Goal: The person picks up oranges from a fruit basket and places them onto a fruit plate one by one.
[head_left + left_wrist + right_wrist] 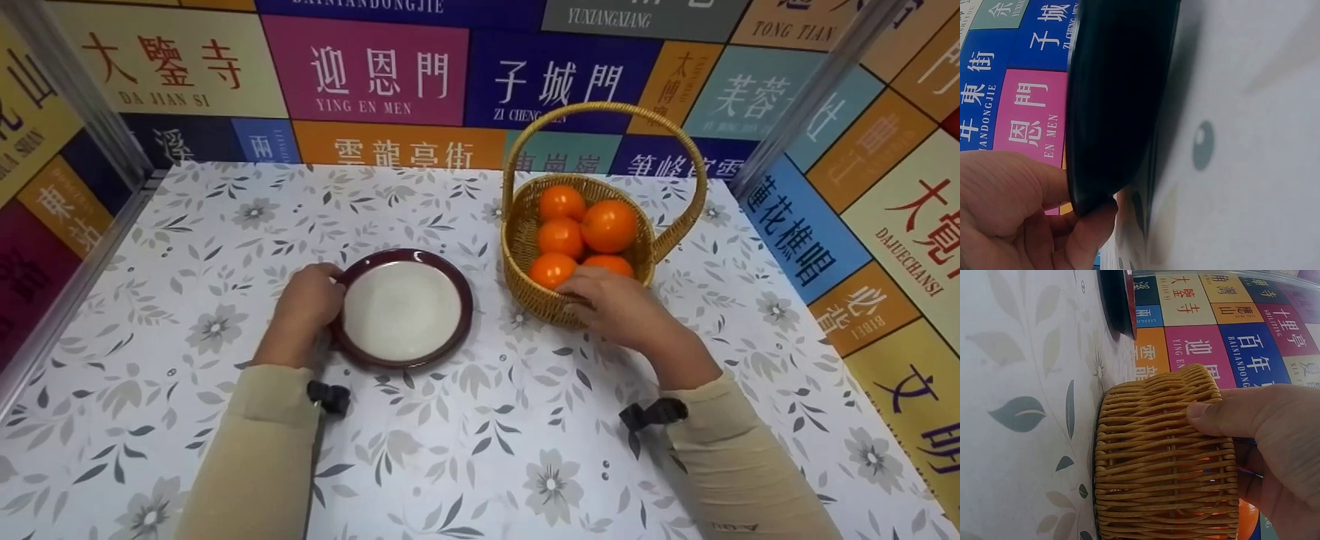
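A plate (403,310) with a cream middle and dark red rim is on the left of the table. My left hand (309,304) pinches its left edge; in the left wrist view the thumb and fingers (1092,230) hold the rim from both sides. To the right stands a woven basket (536,300) with a tall arched handle and several oranges (610,226) inside. My right hand (619,307) grips the basket's near rim, the thumb outside on the weave (1168,461) and the other fingers over the inner side, partly hidden.
A white tablecloth (450,450) with grey flowers and leaves covers the table. Panels with coloured blocks of lettering (390,75) rise along the back and both sides, close behind the basket.
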Demonstrator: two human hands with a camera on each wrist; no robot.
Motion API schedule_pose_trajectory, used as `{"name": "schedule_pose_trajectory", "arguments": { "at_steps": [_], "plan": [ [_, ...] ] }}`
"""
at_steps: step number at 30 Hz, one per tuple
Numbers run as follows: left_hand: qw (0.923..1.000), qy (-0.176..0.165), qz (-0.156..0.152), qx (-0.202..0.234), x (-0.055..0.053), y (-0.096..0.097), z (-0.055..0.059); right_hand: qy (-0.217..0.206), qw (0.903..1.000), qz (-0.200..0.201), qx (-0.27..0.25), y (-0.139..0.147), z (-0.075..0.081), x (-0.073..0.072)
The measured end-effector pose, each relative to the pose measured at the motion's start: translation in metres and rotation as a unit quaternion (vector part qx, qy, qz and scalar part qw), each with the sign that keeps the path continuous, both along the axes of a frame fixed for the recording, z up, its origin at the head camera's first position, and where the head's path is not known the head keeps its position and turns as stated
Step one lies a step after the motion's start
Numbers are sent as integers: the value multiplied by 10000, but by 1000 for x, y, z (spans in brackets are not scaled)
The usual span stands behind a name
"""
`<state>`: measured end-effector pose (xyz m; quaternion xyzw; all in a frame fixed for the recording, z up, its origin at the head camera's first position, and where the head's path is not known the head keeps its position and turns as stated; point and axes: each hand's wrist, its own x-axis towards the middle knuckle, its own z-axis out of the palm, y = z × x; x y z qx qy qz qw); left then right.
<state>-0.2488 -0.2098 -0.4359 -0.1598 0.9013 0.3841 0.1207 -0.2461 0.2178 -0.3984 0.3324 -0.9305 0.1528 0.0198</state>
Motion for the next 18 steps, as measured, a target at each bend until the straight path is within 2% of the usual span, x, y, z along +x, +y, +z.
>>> {"name": "schedule_pose_trajectory", "arguments": {
  "at_steps": [6, 10, 15, 18],
  "plan": [
    [9993, 120, -210, -289, -2, -1, 1, 98, 9996, 120, -251, 1, 9, -5],
    [9999, 39, -105, -131, -2, -1, 1, 124, 9989, -8, -455, 3, 19, -8],
    [10000, -9, -23, 22, -1, 0, 1, 615, 9952, -275, -712, 6, 25, -17],
    [10000, 66, -46, 36, 0, 0, 0, 1094, 9882, -457, -968, 8, 24, -24]
  ]
}}
